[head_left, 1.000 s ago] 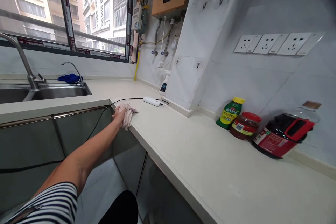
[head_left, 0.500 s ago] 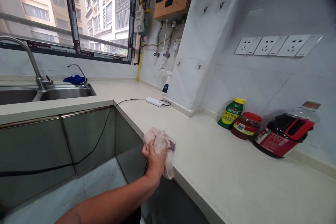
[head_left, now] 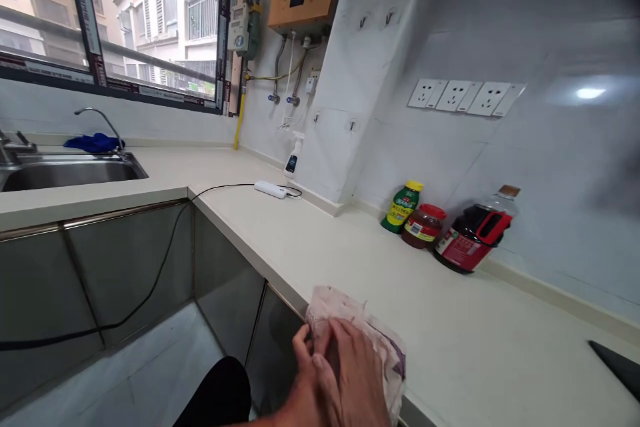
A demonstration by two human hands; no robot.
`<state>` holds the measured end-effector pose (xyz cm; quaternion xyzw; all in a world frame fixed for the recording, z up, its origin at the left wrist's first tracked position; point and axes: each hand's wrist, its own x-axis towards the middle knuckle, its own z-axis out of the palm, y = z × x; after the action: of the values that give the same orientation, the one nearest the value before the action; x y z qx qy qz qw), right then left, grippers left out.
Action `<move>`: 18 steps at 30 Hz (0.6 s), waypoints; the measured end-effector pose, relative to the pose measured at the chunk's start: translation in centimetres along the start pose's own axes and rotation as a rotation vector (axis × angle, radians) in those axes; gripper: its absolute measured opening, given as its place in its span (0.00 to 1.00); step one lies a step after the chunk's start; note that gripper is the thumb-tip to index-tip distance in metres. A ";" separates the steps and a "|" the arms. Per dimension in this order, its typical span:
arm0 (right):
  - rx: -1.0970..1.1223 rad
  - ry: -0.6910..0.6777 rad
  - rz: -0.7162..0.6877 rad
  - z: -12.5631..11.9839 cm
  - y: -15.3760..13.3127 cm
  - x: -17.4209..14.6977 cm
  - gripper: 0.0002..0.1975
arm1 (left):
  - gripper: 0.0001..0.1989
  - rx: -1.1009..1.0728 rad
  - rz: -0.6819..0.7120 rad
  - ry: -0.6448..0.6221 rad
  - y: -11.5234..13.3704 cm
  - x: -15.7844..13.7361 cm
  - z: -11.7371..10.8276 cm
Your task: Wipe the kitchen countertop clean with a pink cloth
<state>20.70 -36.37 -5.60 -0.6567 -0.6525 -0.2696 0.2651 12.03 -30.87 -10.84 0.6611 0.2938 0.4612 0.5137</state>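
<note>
A pale pink cloth [head_left: 336, 300] with a purple edge lies partly spread over the front edge of the counter. My left hand [head_left: 311, 377] is at the cloth's near left side, its fingers bent and closed on it. Close beside it, my right hand [head_left: 357, 367] lies over the cloth, fingers together and curled onto the fabric. The two hands touch or overlap, and part of the cloth is hidden under them.
A green bottle with a yellow cap [head_left: 401, 207], a red-lidded jar [head_left: 423, 225] and a large dark sauce jug [head_left: 473, 233] stand along the wall. Farther back are a white device [head_left: 270, 189] with a black cable, a spray bottle [head_left: 294, 155] and a sink [head_left: 75, 173]. A dark flat object [head_left: 617, 367] lies at right.
My right hand has come into view and joined my left hand on the cloth. The cloth has moved nearer along the counter edge and is more spread. The view has turned right.
</note>
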 end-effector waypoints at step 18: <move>-0.148 -0.212 -0.002 2.4 -4.1 10.5 0.22 | 0.14 0.745 0.424 -0.133 6.1 22.5 -10.7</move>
<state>16.65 -27.14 0.01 -0.6987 -0.6558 -0.2463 0.1454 10.84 -8.94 2.42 0.8754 0.2642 0.3755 0.1514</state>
